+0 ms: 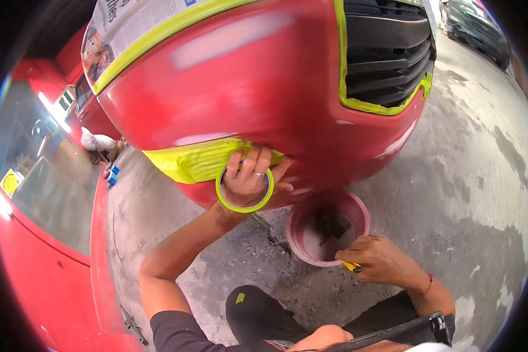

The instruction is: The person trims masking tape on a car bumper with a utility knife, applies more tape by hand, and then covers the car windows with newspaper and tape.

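Note:
My left hand is at the lower part of a red car bumper, its fingers bent against a patch of yellow-green masking tape. A roll of the same masking tape hangs around this hand, with the fingers through its ring. My right hand is closed around a yellow utility knife, mostly hidden in the fist. That fist overlaps the near rim of a pinkish bucket, which has a dark object inside.
Newspaper edged with tape covers the upper left of the car. Tape also borders the black grille. Grey concrete floor lies around. A red wall with glass stands left; another car is at the far right.

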Demonstrator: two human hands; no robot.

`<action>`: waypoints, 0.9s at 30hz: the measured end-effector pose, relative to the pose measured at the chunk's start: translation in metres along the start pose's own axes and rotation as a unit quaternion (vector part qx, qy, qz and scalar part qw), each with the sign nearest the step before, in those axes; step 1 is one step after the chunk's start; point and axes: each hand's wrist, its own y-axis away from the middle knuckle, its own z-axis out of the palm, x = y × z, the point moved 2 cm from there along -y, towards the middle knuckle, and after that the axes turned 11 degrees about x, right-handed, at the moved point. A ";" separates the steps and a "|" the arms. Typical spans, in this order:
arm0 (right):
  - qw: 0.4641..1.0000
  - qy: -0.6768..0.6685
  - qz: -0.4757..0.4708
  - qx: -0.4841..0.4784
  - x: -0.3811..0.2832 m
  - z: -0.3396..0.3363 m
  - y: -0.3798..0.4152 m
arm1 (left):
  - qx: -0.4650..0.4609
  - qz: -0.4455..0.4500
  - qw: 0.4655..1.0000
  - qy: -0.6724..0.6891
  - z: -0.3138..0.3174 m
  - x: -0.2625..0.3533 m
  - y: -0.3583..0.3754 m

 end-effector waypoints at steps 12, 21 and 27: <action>0.999 -0.026 -0.002 0.036 -0.002 0.002 -0.009 | -0.014 -0.116 0.982 -0.145 -0.040 -0.051 0.007; 0.998 -0.051 0.019 0.014 0.009 0.016 -0.014 | -0.022 -0.376 0.926 0.027 -0.053 -0.029 0.007; 0.994 -0.041 0.057 0.079 0.018 0.016 -0.014 | 0.078 -0.495 0.866 0.006 -0.087 -0.010 0.074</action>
